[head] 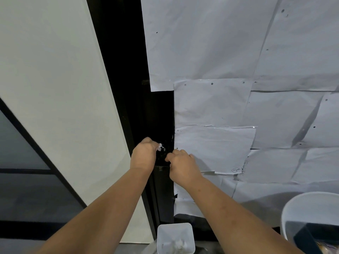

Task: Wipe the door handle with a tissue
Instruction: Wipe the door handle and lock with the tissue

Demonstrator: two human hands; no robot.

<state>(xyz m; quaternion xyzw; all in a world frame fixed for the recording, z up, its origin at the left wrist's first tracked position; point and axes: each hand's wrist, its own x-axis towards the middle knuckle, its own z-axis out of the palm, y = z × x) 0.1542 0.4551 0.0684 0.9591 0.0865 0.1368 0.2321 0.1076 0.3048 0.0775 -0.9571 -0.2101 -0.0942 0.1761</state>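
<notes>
wiping underway: left hand (144, 154) pinching tissue (159, 146) against dark door handle (162, 152); right hand (183, 165) curled beside it, grip unclear; finish not judgeable.

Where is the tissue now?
The tissue is in the left hand, pressed against the dark door handle, left of the right hand.
</notes>
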